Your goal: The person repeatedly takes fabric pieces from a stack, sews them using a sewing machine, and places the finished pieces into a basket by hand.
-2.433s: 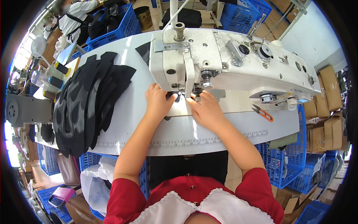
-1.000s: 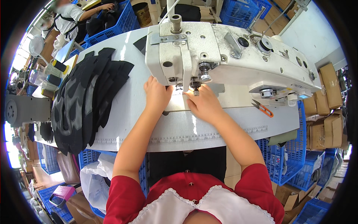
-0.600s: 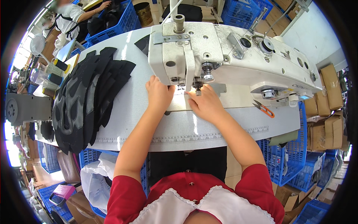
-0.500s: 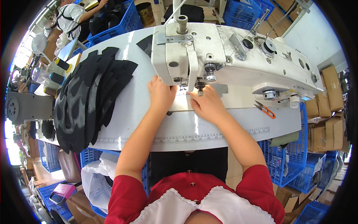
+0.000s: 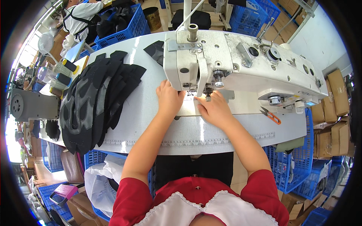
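Observation:
Both my hands are at the needle area of a white sewing machine (image 5: pixel 211 52). My left hand (image 5: pixel 170 100) rests just left of the needle, fingers bent and partly hidden by the machine head. On the right of the presser foot, my right hand (image 5: pixel 215 110) lies low on the bed, its fingers curled toward the needle and its thumb a little apart. What lies between the hands under the foot is too small and covered to make out. A pile of black cut fabric pieces (image 5: pixel 85 100) with grey shiny patches lies to the left.
Orange-handled thread snips (image 5: pixel 270 115) lie on the table at right. Behind the machine head is another black fabric piece (image 5: pixel 154 52). A printed ruler strip (image 5: pixel 181 143) runs along the near edge. Thread cones (image 5: pixel 69 64) stand far left. Blue crates (image 5: pixel 288 165) flank the table; a person works at back left.
The whole view has shifted slightly, so the machine and table sit a little lower and farther right. Against the machine, both hands stay in nearly the same place.

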{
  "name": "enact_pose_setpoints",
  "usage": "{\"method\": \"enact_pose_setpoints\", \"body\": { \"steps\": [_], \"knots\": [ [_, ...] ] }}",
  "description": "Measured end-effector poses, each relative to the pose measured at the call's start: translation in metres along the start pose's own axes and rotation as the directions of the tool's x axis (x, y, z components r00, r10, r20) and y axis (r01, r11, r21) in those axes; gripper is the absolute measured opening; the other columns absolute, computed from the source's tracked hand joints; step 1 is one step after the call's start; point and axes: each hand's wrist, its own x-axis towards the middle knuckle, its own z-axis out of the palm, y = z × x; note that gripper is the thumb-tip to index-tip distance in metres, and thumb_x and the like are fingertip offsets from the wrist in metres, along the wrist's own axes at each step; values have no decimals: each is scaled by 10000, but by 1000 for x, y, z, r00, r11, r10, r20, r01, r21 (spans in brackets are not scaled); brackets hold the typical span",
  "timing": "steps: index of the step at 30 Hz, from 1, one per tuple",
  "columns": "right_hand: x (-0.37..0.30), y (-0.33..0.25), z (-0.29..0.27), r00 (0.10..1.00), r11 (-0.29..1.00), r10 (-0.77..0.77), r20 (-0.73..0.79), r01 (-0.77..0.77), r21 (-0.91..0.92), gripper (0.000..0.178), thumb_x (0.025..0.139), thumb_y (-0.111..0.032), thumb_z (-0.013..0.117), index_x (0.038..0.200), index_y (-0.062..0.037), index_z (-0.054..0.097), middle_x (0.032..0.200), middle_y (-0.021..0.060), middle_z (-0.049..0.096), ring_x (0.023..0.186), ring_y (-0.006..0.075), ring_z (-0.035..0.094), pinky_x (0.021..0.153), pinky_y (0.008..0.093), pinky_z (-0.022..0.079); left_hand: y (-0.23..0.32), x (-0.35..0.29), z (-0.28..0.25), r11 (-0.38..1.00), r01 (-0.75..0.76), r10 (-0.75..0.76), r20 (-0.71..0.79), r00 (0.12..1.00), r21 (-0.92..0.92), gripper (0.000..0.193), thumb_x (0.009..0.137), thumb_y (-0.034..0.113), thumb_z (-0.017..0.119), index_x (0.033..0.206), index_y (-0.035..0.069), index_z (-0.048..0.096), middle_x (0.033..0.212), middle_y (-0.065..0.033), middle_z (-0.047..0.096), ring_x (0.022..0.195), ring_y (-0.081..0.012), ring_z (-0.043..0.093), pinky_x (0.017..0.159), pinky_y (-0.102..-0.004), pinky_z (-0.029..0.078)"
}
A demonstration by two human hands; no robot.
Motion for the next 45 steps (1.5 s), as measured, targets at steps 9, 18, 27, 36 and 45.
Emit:
{"method": "enact_pose_setpoints", "body": {
  "steps": [9,18,27,36,45],
  "knots": [
    [1,4,3,1000,1000,-21,16,21,-5,133,785,-161,641,757,-39,596,864,111,600,945,289,561,986,433,398,-34,10,6,959,-29,14,-54,998,-283,162,772,59,629,926,77,673,955,-74,626,982,-300,557,886,-459,368],
    [1,4,0,988,989,-133,-76,128,-71,297,825,-198,617,1088,-78,683,820,101,538,894,308,519,940,453,382,-70,97,-6,908,-352,396,-187,899,228,137,749,175,655,861,106,694,982,-54,641,1011,-280,553,881,-464,374],
    [41,64,-24,925,948,315,211,-294,-124,266,905,-229,546,1072,-33,616,1068,210,627,977,398,602,823,471,497,25,192,-122,465,-15,111,41,993,-885,252,946,148,578,1148,-3,589,1046,-11,624,958,-75,533,849,-243,415],
    [39,79,-19,929,926,366,50,-369,82,282,925,-232,514,1117,-52,615,1114,186,629,1031,371,591,895,461,460,15,181,-129,308,163,130,211,969,-937,395,908,108,613,1271,-23,526,1178,-94,611,1144,-148,530,1004,-272,376],
    [32,90,-11,848,807,530,16,-510,296,306,947,-237,478,1168,-74,614,1165,158,631,1092,340,577,976,450,418,-64,86,-67,884,284,-242,156,958,-371,679,741,238,792,1321,31,506,1096,-213,640,1022,-292,628,898,-350,480]
  ]
}}
